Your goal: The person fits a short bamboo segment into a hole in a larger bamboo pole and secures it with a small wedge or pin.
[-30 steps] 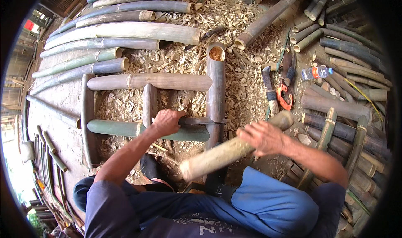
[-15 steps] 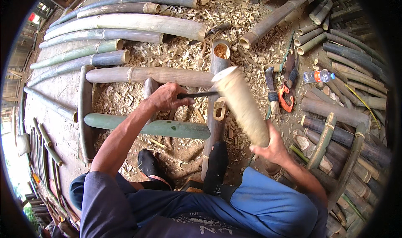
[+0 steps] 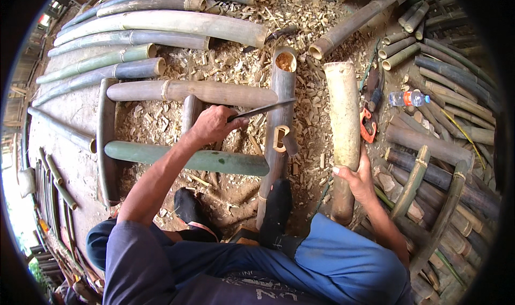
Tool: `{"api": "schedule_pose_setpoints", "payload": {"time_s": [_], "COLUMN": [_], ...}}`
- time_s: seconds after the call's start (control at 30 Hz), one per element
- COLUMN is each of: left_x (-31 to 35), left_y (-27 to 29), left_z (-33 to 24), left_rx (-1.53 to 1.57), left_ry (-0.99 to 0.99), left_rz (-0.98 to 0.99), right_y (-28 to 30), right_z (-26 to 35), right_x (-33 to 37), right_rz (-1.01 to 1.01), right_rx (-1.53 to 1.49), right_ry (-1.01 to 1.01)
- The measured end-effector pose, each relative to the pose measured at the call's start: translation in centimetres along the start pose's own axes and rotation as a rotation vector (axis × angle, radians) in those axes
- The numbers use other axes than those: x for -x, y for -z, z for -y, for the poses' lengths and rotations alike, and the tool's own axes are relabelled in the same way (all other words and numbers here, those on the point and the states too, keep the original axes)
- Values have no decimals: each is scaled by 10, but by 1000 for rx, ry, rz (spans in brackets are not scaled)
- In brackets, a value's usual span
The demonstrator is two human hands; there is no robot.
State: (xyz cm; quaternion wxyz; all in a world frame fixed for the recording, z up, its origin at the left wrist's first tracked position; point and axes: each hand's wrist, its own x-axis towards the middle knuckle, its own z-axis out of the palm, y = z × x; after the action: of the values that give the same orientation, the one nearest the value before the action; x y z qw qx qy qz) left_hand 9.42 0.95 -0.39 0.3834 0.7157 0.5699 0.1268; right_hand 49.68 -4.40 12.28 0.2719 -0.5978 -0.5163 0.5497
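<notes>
My left hand point(image 3: 214, 127) is closed round the grip of a long dark-bladed knife point(image 3: 268, 110). Its blade lies over a grey-brown bamboo post point(image 3: 276, 168), between an open upper end and a cut hole; whether it touches is unclear. A dark bamboo chip point(image 3: 290, 143) sits at the hole's right edge. To the right of the post, my right hand point(image 3: 354, 176) grips a thick pale bamboo mallet point(image 3: 343, 112) near its lower part, head pointing away from me. A brown bamboo rail point(image 3: 214, 93) and a green rail point(image 3: 188, 160) join the post from the left.
Wood chips point(image 3: 306, 192) cover the ground. An orange-handled saw point(image 3: 367, 125) and a plastic bottle point(image 3: 409, 98) lie to the right. Long bamboo poles point(image 3: 161, 26) line the far left, and more bamboo point(image 3: 445, 171) is piled at right. My feet point(image 3: 276, 214) flank the post's near end.
The mallet has swung right, away from the knife and post, and now stands nearly straight. The knife blade has tilted, its tip further away. A dark chip now shows at the hole.
</notes>
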Motion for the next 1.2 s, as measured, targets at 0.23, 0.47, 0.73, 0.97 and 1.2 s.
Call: {"api": "schedule_pose_setpoints", "payload": {"time_s": [0.23,0.47,0.73,0.97,1.2], "left_x": [-15,-14,-6,-13,-19], "left_y": [29,30,20,18,25], "left_z": [-7,12,21,12,23], "left_rx": [-297,-383,-359,-380,-376], "left_ry": [-79,-56,-61,57,49], "left_rz": [229,181,128,208,230], "right_y": [-6,-13,-22,-30,-22], "right_z": [1,3,-1,4,43], "right_x": [-4,-7,-3,-12,-26], "right_rz": [28,91,98,234,127], "right_rx": [-68,39,343,670,540], "right_ry": [-46,45,188,-158,261]}}
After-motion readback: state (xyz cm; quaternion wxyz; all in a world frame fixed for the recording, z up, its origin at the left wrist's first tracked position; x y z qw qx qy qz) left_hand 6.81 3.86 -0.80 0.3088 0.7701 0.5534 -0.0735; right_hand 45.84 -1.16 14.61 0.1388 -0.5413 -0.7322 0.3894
